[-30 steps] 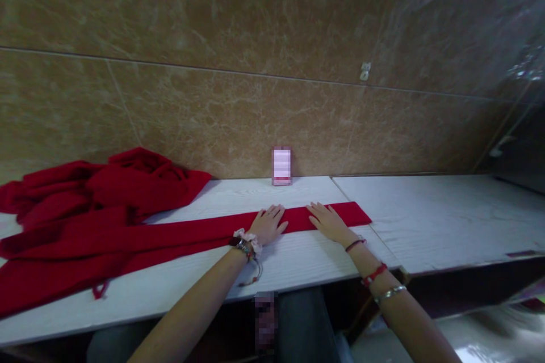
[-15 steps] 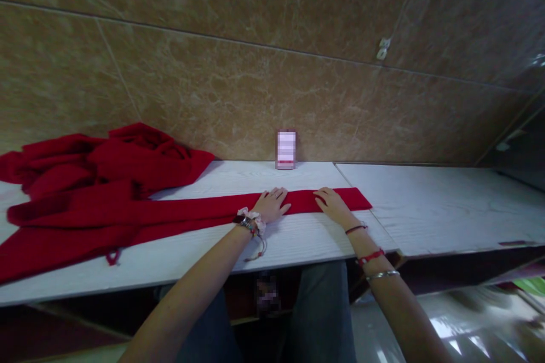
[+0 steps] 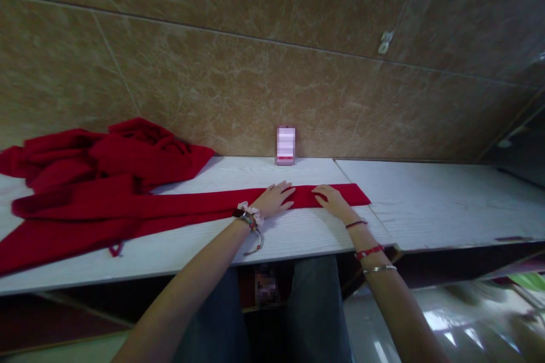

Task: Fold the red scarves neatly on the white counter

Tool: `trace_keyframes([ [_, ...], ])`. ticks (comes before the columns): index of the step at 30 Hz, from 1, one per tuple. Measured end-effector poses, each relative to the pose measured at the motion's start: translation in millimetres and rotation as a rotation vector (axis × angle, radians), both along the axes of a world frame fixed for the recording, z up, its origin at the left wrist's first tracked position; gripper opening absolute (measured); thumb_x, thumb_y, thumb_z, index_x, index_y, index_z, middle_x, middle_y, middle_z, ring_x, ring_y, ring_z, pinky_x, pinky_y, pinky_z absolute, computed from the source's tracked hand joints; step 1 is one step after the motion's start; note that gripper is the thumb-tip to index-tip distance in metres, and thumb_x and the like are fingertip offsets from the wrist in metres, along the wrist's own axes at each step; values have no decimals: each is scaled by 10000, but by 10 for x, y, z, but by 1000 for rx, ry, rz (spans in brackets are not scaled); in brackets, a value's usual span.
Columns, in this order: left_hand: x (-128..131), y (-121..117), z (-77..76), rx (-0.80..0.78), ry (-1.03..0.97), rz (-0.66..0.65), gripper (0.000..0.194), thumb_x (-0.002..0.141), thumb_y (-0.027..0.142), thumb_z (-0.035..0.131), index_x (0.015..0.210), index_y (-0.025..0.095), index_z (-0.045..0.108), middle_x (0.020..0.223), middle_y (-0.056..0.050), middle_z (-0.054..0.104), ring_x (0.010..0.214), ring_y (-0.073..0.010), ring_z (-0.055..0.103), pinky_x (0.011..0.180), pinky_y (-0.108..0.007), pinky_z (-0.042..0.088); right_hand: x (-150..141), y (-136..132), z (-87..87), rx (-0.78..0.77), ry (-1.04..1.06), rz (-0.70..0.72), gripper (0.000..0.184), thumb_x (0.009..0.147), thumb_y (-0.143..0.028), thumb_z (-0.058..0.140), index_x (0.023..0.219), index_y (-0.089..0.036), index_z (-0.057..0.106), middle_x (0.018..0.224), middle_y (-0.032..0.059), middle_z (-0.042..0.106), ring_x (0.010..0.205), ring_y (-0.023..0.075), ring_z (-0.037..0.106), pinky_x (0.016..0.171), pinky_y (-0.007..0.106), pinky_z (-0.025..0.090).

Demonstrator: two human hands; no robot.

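Observation:
A long flat band of red cloth (image 3: 204, 199) runs along the white countertop and ends in a slanted edge at the right. My left hand (image 3: 273, 199) lies flat on the band, palm down and fingers spread. Just to its right, my right hand (image 3: 332, 202) rests on the band near that end, fingers loosely bent and thumb apart. A short bare stretch of the band shows between the two hands. At the left the band runs into a crumpled heap of the same red cloth (image 3: 145, 156). A small red loop (image 3: 114, 250) sticks out from its near edge.
A phone (image 3: 285, 146) with a blurred-out screen leans upright against the brown marbled wall (image 3: 238, 79). The white countertop (image 3: 426, 198) has a seam right of the cloth's end. Dark open shelving (image 3: 443, 266) lies below its front edge, by my legs.
My left hand has slid slightly right along the band, nearer my right hand, which stays in about the same place. The whole view has shifted a little.

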State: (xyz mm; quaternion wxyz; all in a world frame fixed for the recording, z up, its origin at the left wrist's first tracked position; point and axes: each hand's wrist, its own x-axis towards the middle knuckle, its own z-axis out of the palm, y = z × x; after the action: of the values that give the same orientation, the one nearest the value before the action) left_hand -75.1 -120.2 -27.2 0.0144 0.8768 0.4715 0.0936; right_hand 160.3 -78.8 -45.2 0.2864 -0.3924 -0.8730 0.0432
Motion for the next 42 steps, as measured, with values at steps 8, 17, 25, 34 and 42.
trace_keyframes([
  [8,0,45,-53,57,-32,-182,430,906,347,372,1262,124,462,1337,-99,425,1190,-180,425,1010,-278,308,-44,-94,56,-48,-2,79,282,793,-235,543,1060,-196,627,1086,81,617,1049,201,535,933,391,419],
  [17,-4,-29,73,77,-40,-221,283,815,216,466,1070,160,574,1091,-75,564,944,-174,549,844,-267,426,-20,-154,113,-89,-88,128,296,766,-227,568,1050,-245,648,1174,56,574,1089,209,515,956,411,402],
  [25,-10,-27,111,89,-108,-197,183,818,163,433,921,154,584,922,-55,599,853,-158,550,784,-251,421,-24,-123,97,-93,-30,113,267,807,-183,484,983,-234,679,1083,45,639,1046,186,556,935,380,428],
  [34,-27,-21,99,31,-75,-242,162,812,234,468,893,174,595,858,-36,592,804,-156,549,750,-252,420,-1,-148,129,-163,-28,157,187,771,-212,557,880,-240,706,1100,41,637,1046,191,565,919,373,437],
  [42,17,0,-47,42,-33,-42,402,905,318,357,1282,191,416,1393,-83,344,1277,-227,289,1022,-417,248,-91,-167,140,-119,64,141,139,763,-180,550,701,-184,674,946,75,676,934,183,604,852,332,466],
])
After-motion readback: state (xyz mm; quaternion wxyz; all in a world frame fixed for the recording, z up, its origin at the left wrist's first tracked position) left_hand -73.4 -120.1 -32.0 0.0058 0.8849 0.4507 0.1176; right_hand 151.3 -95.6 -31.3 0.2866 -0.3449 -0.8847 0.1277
